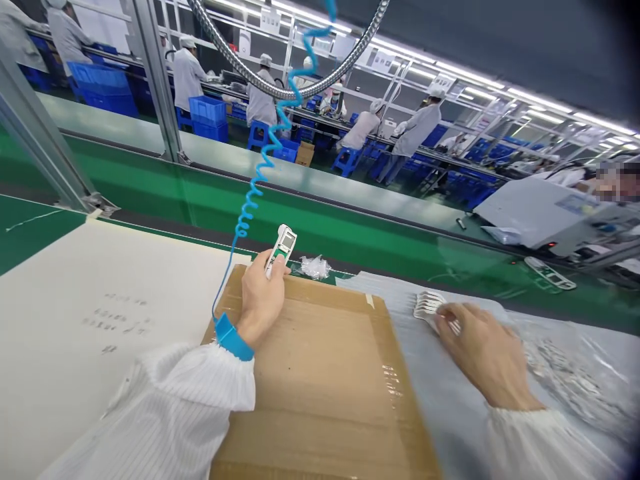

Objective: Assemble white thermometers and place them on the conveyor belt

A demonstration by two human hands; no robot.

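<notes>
so, left hand (263,293) holds device (286,240) aslant, right hand (484,348) curls palm-down

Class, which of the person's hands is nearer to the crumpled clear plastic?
Left. The left hand is just left of the crumpled clear plastic; the right hand is farther off, to its right.

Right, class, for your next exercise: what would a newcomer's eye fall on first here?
Probably the bright blue coiled cord, running from the picture's top edge down to the blue wristband. Next, the white device in the left hand, near the carton's far edge. Then the blurred right hand, at the white parts.
</notes>
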